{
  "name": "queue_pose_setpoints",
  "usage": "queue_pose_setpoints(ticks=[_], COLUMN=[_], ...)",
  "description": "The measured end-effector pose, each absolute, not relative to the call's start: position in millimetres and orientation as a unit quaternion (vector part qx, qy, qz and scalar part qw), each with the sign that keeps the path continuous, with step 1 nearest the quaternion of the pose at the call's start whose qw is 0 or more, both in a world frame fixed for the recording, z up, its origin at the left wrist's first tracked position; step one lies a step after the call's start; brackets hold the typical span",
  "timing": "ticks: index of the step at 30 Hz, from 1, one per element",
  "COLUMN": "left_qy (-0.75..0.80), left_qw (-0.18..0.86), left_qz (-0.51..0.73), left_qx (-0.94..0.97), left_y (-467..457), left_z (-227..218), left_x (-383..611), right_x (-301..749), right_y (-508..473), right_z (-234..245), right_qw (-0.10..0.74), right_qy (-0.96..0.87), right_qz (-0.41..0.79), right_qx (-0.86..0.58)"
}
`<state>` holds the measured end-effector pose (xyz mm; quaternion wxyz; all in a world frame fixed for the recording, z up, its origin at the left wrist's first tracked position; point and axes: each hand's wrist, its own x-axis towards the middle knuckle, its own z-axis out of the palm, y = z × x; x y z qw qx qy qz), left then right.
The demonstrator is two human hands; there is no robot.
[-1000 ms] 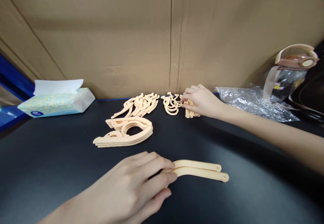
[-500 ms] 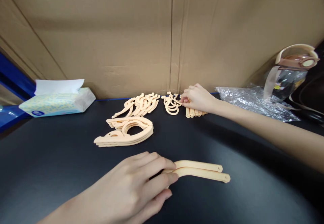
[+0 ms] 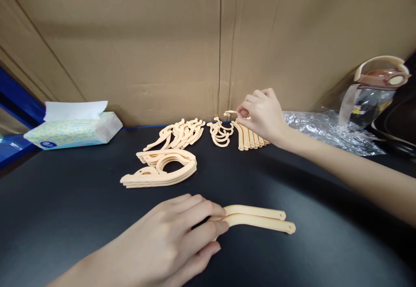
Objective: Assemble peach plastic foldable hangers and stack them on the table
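On the near part of the black table, my left hand (image 3: 182, 235) has its fingers closed on two curved beige hanger arms (image 3: 260, 218) lying side by side, their left ends hidden under the fingers. My right hand (image 3: 261, 116) is raised at the back, pinching a small beige hanger hook (image 3: 231, 112) between thumb and fingertips. Below it lie loose hooks (image 3: 221, 136) and a row of straighter hanger arms (image 3: 248, 137). Further left is a heap of curved hanger arms (image 3: 183, 133). A stack of folded hangers (image 3: 165, 172) sits in front of that heap.
A tissue pack (image 3: 74, 131) lies at the left beside a blue frame (image 3: 19, 101). Crumpled clear plastic wrap (image 3: 325, 129) and a drinking bottle (image 3: 373, 92) are at the right. A cardboard wall (image 3: 146, 53) closes off the back of the table.
My right hand has lifted off the back of the table and moved slightly right, bringing up a hook. More of the row of arms shows now. My left hand has stayed still.
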<state>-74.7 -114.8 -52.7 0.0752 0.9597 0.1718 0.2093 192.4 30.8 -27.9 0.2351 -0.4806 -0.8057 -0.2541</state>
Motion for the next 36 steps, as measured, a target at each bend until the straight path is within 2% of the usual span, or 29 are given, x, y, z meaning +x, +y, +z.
queue_pose_setpoints(ticks=[3, 6, 12, 18, 23, 26, 36], left_qy=[0.173, 0.175, 0.175, 0.174, 0.174, 0.176, 0.170], left_qw=[0.075, 0.078, 0.065, 0.070, 0.067, 0.062, 0.049], left_qz=[0.212, 0.210, 0.217, 0.225, 0.239, 0.241, 0.246], left_qx=[0.959, 0.959, 0.958, 0.956, 0.953, 0.952, 0.953], left_y=[-115, -115, -115, -117, -117, -117, -117], left_z=[-52, -52, -54, -52, -51, -48, -50], left_x=[-76, -77, -76, -75, -74, -73, -74], right_x=[193, 189, 174, 172, 175, 176, 166], right_y=[19, -5, -62, -81, -80, -78, -73], right_z=[-21, -18, -39, -61, -61, -58, -57], right_qw=[0.279, 0.287, 0.234, 0.229, 0.256, 0.234, 0.213], right_qy=[-0.790, -0.806, -0.884, -0.925, -0.934, -0.931, -0.923], right_qz=[-0.349, -0.401, -0.358, -0.249, -0.047, 0.065, 0.171], right_qx=[-0.419, -0.328, -0.187, -0.174, -0.245, -0.273, -0.271])
